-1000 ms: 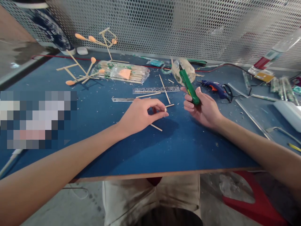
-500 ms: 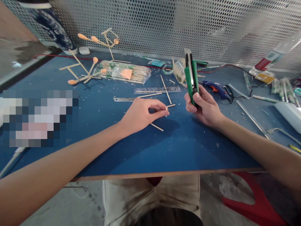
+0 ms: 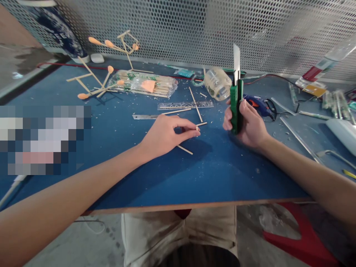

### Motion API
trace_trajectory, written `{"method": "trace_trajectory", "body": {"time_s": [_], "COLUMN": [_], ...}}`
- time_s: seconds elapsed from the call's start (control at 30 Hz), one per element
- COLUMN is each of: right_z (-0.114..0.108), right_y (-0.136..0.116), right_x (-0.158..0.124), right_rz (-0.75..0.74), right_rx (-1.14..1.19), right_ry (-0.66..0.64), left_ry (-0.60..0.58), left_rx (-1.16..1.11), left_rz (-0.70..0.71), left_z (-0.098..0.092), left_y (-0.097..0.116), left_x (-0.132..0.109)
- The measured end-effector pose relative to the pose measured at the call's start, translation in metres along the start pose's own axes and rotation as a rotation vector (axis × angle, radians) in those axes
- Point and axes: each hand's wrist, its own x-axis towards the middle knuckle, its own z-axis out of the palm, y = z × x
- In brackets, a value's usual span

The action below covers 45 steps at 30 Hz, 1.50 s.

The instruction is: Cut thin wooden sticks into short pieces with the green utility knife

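short wooden stick (image 3: 194,128) pinched at left hand (image 3: 164,135) fingertips, just above blue worktop (image 3: 217,170), long axis left-right. right hand (image 3: 250,126) grips green utility knife (image 3: 236,107) upright, blade up, just right of stick; left hand nearer.

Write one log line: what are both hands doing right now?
left hand: pinches short wooden stick on blue table | right hand: holds green utility knife upright, blade out

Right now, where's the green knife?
In the head view the green knife stands upright in the right hand, blade up, right of centre, between the tape roll and the glue gun.
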Motion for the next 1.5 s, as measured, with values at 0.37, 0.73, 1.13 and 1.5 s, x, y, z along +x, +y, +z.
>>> {"method": "trace_trajectory", "body": {"time_s": [0.37,0.73,1.13,1.5], "right_z": [-0.003,0.003,0.012,0.014], "right_y": [-0.012,-0.008,0.002,0.002], "right_x": [-0.008,-0.014,-0.011,-0.012], "right_rz": [-0.360,-0.613,-0.698,-0.685], "right_rx": [-0.513,-1.054,-1.265,-1.307], "right_ry": [-0.151,-0.411,-0.540,-0.565], "left_ry": [-0.185,-0.235,-0.356,-0.398], "left_rx": [-0.103,-0.158,-0.100,-0.112], "left_rz": [-0.035,-0.028,-0.010,-0.043], "left_z": [0.004,0.010,0.013,0.010], "left_y": [0.002,0.009,0.002,0.002], "left_x": [-0.002,-0.004,-0.002,0.001]}}
